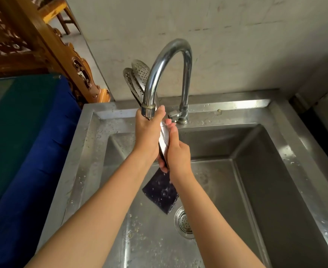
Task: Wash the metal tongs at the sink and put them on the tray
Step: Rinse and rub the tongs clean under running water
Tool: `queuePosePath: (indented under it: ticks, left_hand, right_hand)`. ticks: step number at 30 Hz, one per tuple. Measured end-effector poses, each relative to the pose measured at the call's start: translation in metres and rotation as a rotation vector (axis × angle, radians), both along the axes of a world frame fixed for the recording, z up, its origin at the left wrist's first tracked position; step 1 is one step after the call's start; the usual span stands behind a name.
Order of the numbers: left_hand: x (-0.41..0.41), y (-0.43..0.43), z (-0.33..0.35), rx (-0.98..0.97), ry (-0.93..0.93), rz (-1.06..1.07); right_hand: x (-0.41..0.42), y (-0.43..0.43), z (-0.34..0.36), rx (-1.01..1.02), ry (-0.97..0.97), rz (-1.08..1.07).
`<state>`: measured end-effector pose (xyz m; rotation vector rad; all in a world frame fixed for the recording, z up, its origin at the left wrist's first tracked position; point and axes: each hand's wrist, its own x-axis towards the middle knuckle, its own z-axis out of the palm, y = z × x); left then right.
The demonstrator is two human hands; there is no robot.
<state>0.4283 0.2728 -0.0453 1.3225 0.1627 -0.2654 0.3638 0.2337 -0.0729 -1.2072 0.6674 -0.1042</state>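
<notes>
L hand (pixel 146 130) clamped on perforated steel tongs (pixel 138 74) under chrome gooseneck tap (pixel 169 55); R hand (pixel 176 151) grips lower; heads up behind tap.

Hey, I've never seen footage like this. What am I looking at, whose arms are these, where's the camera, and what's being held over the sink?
No machine here: a person wears one camera on the head, looking down at their arms. The left hand and the right hand both grip silver metal tongs with perforated oval ends, raised by the curved chrome tap. Below is a wet stainless steel sink with a round drain strainer. A dark square scouring pad shows under the hands; whether it is held or lying there, I cannot tell.
</notes>
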Motion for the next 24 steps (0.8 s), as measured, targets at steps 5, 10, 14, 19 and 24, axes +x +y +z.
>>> queuePosePath:
  ticks: [5,10,14,19,24]
  left_hand:
    - [0.009,0.000,0.015,-0.120,0.069,-0.142]
    - [0.009,0.003,0.014,-0.217,0.120,-0.228]
    - [0.005,0.007,0.007,-0.167,0.134,-0.158]
    - [-0.011,0.013,-0.014,-0.141,0.094,-0.303]
    - [-0.021,0.019,-0.037,-0.117,0.111,-0.282]
  right_hand:
    - [-0.012,0.009,0.003,0.072,-0.033,-0.049]
    - [-0.026,0.013,-0.004,-0.010,-0.064,-0.034]
    - [-0.039,0.015,-0.018,-0.096,-0.085,0.037]
    - [-0.055,0.017,-0.036,-0.102,-0.104,0.165]
    - [-0.064,0.019,-0.060,-0.021,-0.094,0.246]
